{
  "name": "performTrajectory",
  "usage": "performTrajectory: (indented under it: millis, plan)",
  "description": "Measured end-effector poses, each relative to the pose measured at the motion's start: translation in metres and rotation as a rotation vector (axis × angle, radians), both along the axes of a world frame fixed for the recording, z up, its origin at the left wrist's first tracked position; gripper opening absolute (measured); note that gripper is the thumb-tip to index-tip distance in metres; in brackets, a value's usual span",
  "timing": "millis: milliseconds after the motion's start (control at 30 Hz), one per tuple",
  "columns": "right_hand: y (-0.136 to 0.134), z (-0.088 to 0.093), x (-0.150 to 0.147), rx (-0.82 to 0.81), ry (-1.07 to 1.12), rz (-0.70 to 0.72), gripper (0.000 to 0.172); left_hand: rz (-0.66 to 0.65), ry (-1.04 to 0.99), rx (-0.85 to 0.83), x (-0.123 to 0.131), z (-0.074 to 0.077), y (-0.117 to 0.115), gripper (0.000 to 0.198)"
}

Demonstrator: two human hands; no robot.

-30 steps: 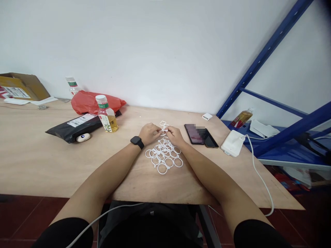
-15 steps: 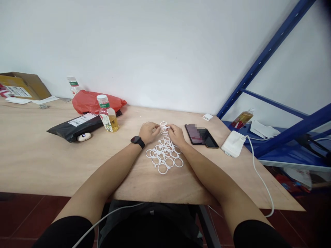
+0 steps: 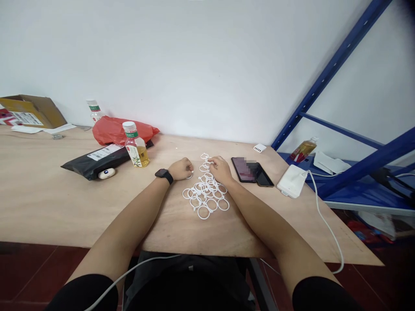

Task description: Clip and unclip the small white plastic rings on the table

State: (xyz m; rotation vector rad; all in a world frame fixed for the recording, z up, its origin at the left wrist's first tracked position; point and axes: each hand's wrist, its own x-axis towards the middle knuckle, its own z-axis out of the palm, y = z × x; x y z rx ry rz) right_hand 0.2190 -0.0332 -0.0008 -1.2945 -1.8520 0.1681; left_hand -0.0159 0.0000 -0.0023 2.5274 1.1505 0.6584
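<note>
A flat cluster of linked white plastic rings lies on the wooden table in front of me. My right hand rests at the cluster's far right edge, fingers closed on one of the top rings. My left hand, with a black watch on the wrist, sits curled on the table just left of the rings; a small white ring piece shows at its fingertips. The two hands are a little apart.
Right of my hands lie two phones and a white power bank with a cable. To the left are a tea bottle, a black parcel, a red bag and a cardboard box. Blue shelving stands at the right.
My left hand has pulled away from the right hand and dropped leftward onto the table. The right hand stays at the top of the ring cluster.
</note>
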Motion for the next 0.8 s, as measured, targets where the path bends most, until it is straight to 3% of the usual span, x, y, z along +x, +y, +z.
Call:
performTrajectory:
  millis: [233, 400, 800]
  plan:
    - [-0.006, 0.003, -0.004, -0.022, 0.003, 0.13, 0.023, 0.095, -0.107, 0.233, 0.018, 0.003, -0.013, 0.01]
    - [-0.009, 0.005, -0.007, -0.076, -0.021, 0.242, 0.026, 0.011, -0.09, 0.376, 0.029, 0.008, -0.02, 0.015]
    - [-0.01, 0.005, -0.01, -0.091, 0.021, 0.182, 0.02, -0.077, -0.033, 0.417, 0.041, 0.01, -0.027, 0.02]
